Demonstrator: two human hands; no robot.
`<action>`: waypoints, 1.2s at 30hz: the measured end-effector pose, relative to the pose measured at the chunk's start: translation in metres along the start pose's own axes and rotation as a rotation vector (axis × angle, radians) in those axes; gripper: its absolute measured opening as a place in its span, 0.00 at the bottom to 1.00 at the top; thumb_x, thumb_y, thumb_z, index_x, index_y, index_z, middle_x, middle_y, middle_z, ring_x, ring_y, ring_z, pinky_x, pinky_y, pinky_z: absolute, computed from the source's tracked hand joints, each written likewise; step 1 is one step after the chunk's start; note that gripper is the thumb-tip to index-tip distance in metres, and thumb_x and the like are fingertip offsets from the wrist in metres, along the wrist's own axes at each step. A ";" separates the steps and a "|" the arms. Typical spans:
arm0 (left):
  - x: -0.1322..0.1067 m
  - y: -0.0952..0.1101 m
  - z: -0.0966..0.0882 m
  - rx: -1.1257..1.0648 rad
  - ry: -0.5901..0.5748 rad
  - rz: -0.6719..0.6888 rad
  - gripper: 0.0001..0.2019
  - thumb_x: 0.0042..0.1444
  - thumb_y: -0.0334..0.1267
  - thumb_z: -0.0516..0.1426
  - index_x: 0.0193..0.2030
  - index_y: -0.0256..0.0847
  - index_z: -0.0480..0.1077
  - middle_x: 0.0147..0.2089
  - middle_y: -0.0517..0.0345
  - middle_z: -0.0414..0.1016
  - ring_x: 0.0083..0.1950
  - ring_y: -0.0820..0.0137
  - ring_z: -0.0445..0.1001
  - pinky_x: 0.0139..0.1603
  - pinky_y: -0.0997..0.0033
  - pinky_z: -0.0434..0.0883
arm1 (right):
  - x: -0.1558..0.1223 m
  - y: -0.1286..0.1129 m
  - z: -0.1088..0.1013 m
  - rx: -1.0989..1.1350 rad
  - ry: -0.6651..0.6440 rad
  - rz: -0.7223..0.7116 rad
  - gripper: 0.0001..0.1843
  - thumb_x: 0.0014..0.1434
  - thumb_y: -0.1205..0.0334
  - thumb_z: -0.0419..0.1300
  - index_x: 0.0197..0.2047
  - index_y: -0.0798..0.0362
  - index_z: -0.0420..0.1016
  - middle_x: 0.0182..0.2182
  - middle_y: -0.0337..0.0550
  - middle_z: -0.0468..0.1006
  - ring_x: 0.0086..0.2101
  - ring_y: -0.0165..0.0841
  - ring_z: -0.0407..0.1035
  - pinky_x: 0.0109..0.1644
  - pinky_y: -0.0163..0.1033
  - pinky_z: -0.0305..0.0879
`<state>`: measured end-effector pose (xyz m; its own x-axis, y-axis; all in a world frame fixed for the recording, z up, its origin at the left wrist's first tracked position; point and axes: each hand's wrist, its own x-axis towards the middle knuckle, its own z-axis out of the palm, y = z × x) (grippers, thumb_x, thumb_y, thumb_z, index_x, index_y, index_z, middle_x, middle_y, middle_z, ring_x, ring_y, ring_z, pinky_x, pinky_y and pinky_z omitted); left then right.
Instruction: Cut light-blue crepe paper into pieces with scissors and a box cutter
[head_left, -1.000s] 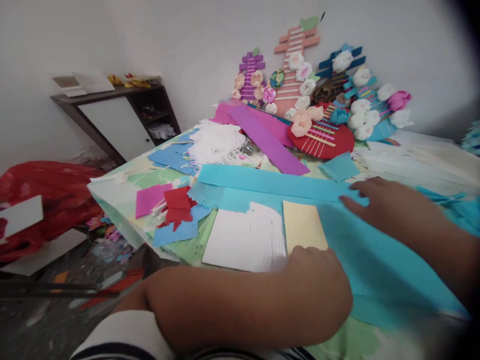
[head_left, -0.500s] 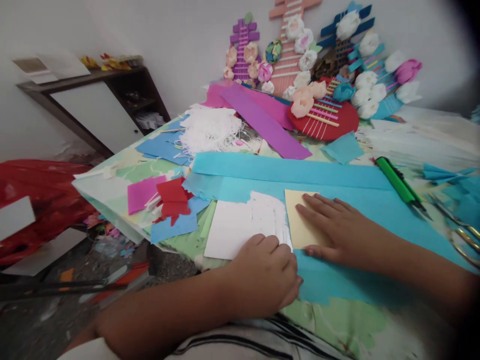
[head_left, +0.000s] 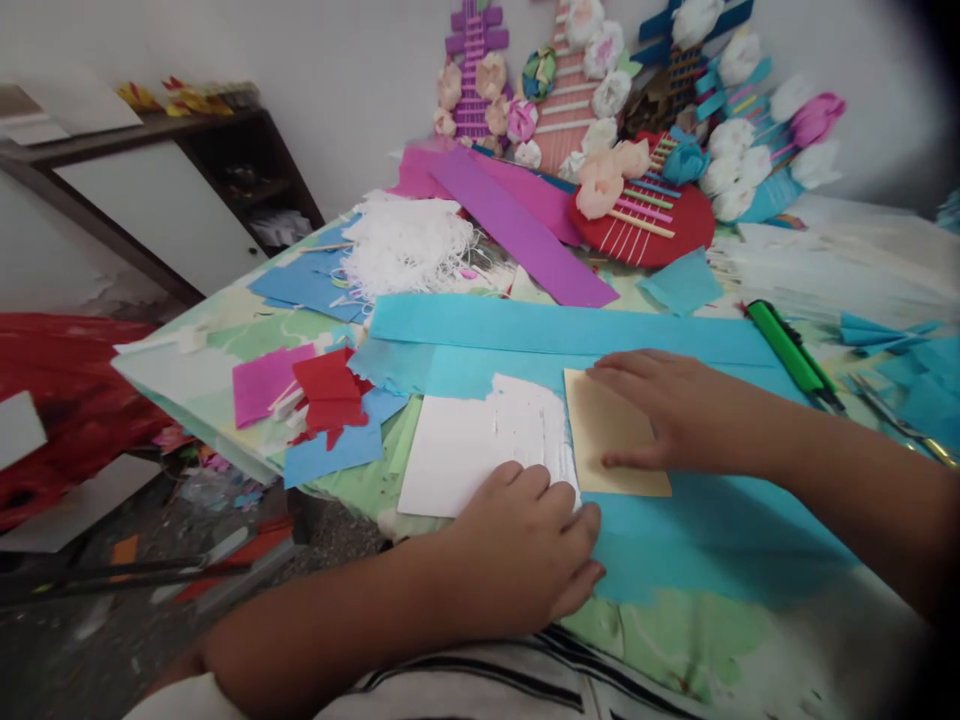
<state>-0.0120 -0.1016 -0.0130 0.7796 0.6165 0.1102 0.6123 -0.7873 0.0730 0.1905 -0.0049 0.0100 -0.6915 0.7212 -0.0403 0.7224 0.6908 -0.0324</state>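
A white card (head_left: 450, 450), with wet-looking white streaks on its right part, lies on a sheet of turquoise paper (head_left: 720, 530) and the table. My left hand (head_left: 525, 550) rests at the card's lower right corner, fingers curled under; whatever is beneath them is hidden. Right of the card lies a pale yellow square of paper (head_left: 600, 430), its left edge close along the streaked part. Above this square is my right hand (head_left: 667, 410), thumb and fingers apart, holding nothing and casting a shadow on it.
A green cutter (head_left: 791, 350) and scissors (head_left: 892, 415) lie at the right. Purple paper strips (head_left: 525, 230), white shredded paper (head_left: 405, 245) and red paper scraps (head_left: 330, 390) surround the turquoise sheet. Flower-decorated crafts (head_left: 645, 215) stand behind. The table's left edge (head_left: 202, 420) drops to a littered floor.
My right hand has lifted off the yellow square and drawn up slightly, uncovering more of it. My left hand's fingers have loosened a little in place. The view has shifted slightly.
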 end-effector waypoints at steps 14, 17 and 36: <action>0.000 -0.002 0.003 -0.085 0.079 0.043 0.17 0.56 0.45 0.47 0.44 0.35 0.66 0.39 0.49 0.66 0.44 0.59 0.62 0.45 0.57 0.61 | 0.014 0.005 -0.005 -0.051 -0.039 0.003 0.31 0.44 0.39 0.55 0.45 0.52 0.69 0.41 0.51 0.69 0.42 0.45 0.63 0.42 0.47 0.60; -0.005 -0.003 -0.008 -0.195 0.137 0.017 0.14 0.57 0.42 0.48 0.43 0.35 0.67 0.41 0.50 0.67 0.46 0.62 0.62 0.48 0.61 0.61 | 0.012 0.001 -0.006 -0.030 -0.065 0.022 0.30 0.49 0.39 0.51 0.43 0.54 0.69 0.38 0.51 0.69 0.40 0.44 0.63 0.41 0.46 0.60; 0.083 -0.133 0.005 0.028 -0.168 -0.422 0.34 0.54 0.60 0.39 0.63 0.42 0.45 0.66 0.51 0.41 0.66 0.58 0.39 0.61 0.48 0.41 | 0.022 -0.013 0.001 -0.045 -0.004 0.096 0.24 0.50 0.45 0.53 0.41 0.56 0.69 0.38 0.51 0.69 0.41 0.42 0.62 0.43 0.45 0.59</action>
<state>-0.0277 0.0543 -0.0189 0.4698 0.8785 -0.0863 0.8827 -0.4672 0.0503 0.1657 0.0019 0.0083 -0.6187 0.7844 -0.0450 0.7846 0.6198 0.0172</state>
